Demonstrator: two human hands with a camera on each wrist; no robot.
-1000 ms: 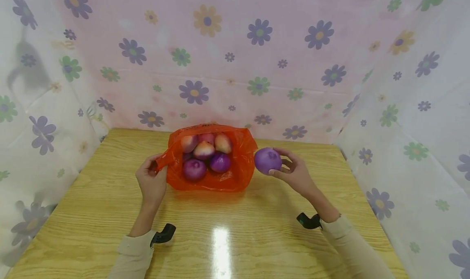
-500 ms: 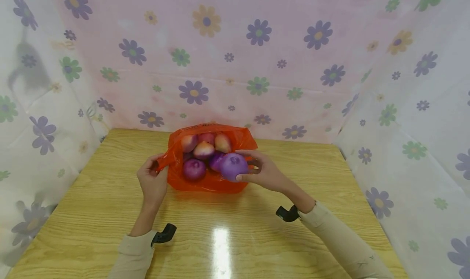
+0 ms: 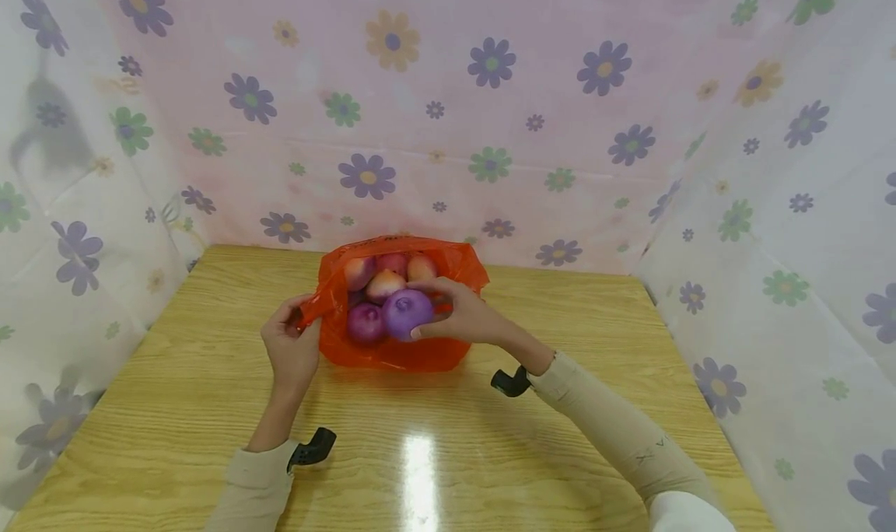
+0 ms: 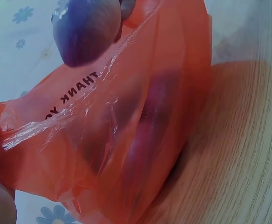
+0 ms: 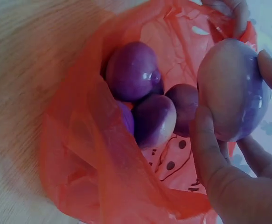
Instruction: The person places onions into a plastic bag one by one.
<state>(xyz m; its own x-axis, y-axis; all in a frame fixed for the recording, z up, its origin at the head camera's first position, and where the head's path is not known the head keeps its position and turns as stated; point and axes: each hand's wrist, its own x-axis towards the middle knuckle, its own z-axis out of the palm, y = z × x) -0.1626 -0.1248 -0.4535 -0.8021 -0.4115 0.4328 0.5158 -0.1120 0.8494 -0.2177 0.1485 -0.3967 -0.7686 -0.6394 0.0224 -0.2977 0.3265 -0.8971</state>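
An orange-red plastic bag (image 3: 441, 357) lies on the table with its mouth spread. Several purple onions (image 3: 366, 323) and some paler, yellow-and-pink round pieces (image 3: 386, 285) fill it. At the bag's left edge my left hand (image 3: 290, 345) pinches the gathered plastic. My right hand (image 3: 465, 314) holds another purple onion (image 3: 408, 314) over the mouth, thumb on the near side and fingers behind. From the right wrist, that onion (image 5: 231, 88) appears raised above those inside. In the left wrist view, the bag's side (image 4: 126, 121) hides most of its contents.
The wood-grain table (image 3: 336, 470) carries the bag near its back edge. Flower-patterned sheets (image 3: 448, 127) stand behind and along both sides. A black wrist-worn device (image 3: 313, 446) sticks out from each sleeve cuff.
My right hand has carried the purple onion leftward, from beside the bag to over its mouth. The left hand keeps its hold on the bag's edge.
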